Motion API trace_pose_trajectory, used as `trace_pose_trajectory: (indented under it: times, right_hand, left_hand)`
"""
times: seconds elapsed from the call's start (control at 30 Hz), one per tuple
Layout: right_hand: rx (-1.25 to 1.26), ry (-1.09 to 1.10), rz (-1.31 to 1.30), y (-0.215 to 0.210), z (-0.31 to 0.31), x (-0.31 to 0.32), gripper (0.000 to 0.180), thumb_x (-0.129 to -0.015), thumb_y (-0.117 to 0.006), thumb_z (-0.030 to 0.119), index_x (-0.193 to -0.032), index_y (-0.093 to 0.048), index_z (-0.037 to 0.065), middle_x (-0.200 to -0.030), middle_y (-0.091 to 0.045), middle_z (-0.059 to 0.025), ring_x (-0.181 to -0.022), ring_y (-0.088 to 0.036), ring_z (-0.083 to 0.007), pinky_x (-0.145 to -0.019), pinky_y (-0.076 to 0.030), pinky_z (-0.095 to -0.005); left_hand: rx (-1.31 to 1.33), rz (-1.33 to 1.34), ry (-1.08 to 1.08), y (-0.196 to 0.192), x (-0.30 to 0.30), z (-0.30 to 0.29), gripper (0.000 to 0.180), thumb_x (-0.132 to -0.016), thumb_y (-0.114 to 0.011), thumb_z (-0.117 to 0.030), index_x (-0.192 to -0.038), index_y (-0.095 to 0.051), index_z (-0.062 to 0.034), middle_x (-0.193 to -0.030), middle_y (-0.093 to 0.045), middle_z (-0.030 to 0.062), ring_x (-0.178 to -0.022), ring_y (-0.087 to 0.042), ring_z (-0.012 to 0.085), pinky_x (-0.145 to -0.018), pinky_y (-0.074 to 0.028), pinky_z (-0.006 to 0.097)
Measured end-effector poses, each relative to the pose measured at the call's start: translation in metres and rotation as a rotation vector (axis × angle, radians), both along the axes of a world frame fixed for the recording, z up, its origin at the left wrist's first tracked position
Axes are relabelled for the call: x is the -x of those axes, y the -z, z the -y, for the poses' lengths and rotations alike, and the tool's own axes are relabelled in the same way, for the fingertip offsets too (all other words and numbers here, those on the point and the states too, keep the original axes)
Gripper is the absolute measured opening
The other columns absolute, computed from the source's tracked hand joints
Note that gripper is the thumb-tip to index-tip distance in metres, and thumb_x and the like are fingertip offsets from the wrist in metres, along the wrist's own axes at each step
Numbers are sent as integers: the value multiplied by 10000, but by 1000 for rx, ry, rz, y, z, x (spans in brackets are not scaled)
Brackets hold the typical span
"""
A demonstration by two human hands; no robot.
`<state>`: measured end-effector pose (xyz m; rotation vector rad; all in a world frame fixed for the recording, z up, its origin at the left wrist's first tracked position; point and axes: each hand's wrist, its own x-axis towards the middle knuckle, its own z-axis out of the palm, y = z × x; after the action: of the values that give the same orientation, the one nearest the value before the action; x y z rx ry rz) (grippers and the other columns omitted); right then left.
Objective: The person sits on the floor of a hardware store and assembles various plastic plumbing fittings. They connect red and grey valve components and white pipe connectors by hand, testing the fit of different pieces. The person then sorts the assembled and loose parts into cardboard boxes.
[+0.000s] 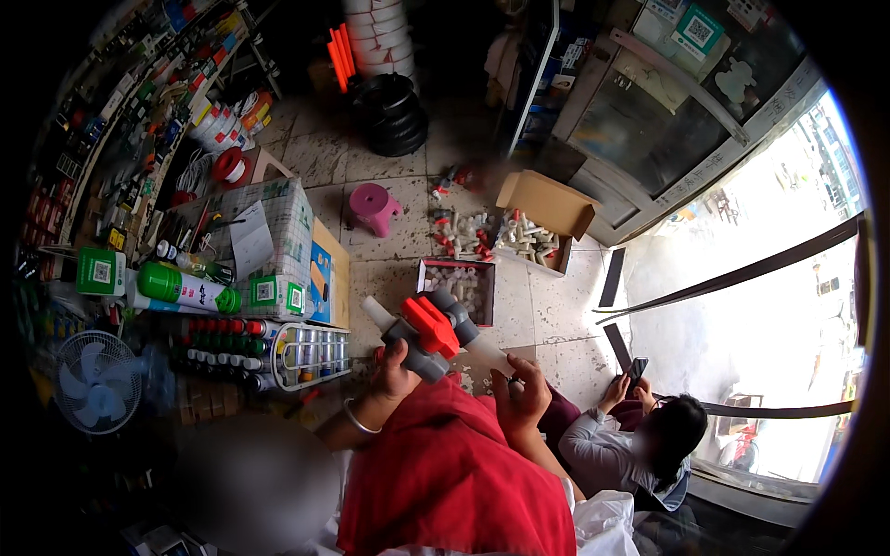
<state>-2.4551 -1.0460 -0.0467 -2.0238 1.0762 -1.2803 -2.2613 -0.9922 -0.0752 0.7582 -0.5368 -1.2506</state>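
Your L grip [394,378] is clasping a gray valve [417,354] w/ red handle [431,326], approx. ctr of view, toward 6 o'clock. Your R grip [523,394] is pinching a white pipe stub [487,352] meeting a 2nd gray fitting [455,313]; joint betw. gray parts isn't showing clearly. From your hands: shallow box [489,296] of fittings is lying at 12, brown carton [549,197] at 1; pink stool [373,206] is standing at 11.

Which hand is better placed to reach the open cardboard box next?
Probably the right hand: it is nearer the cardboard box; the left hand is farther left, at a grey fitting. Both look occupied: the right holds a white pipe.
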Motion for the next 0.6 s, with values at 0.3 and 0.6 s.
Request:
trace_pose_trajectory:
  times: [0.3,0.6]
  right_hand:
    - [-363,-44,542,14,-3,29,379,-771,-705,-140,-1106,-591,-5,-1022,-650,-133,-939,-648,-201,-808,-525,-310]
    - [-642,-118,-62,-27,30,48,254,-930,-619,127,-1112,-554,-39,-819,-658,-94,-713,-636,-125,-646,-494,-242]
  left_hand:
    - [181,125,205,-50,7,11,981,-715,-793,-522,-1391,-247,-67,-1242,-508,100,-1126,-549,204,-995,-423,370]
    - [171,177,195,-61,11,14,974,-712,-815,-482,-1384,-245,-66,-1290,-473,114,-1182,-540,232,-986,-432,383]
